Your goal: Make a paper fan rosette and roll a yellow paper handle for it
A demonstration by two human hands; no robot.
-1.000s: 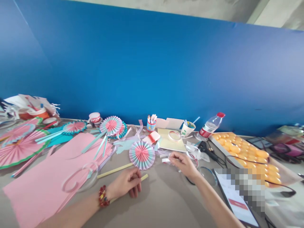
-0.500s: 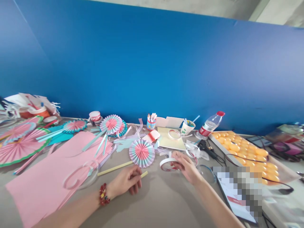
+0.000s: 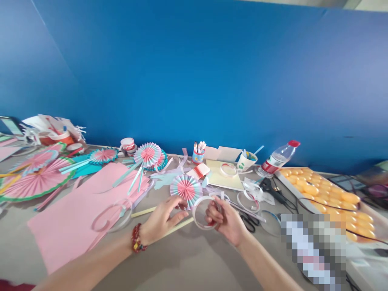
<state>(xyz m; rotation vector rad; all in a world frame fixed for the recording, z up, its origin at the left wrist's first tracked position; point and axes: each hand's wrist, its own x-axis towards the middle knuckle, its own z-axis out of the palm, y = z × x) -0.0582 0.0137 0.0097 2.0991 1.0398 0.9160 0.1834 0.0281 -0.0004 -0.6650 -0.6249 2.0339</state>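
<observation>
My right hand point(image 3: 222, 218) is closed on a roll of white tape point(image 3: 198, 225), which it holds up by its rim. My left hand point(image 3: 165, 218) is raised with fingers curved and apart, nothing visible between them. Beneath it, two pale yellow strips point(image 3: 182, 225) show on the table. A pleated paper rosette point(image 3: 185, 189) in pink, white and blue lies just beyond both hands. Black scissors point(image 3: 249, 222) are on the table right of my right hand.
Pink sheets point(image 3: 79, 210) and more paper fans point(image 3: 41, 178) cover the left. Farther back are a pen cup point(image 3: 199, 153), a paper cup point(image 3: 246, 161) and a water bottle point(image 3: 277, 159). An orange-filled tray point(image 3: 327, 198) and black cables point(image 3: 277, 193) occupy the right.
My left hand has lifted off the yellow strip and opened. The tape roll, lying flatter before, is now upright and nearer my left hand. The scissors have come into sight.
</observation>
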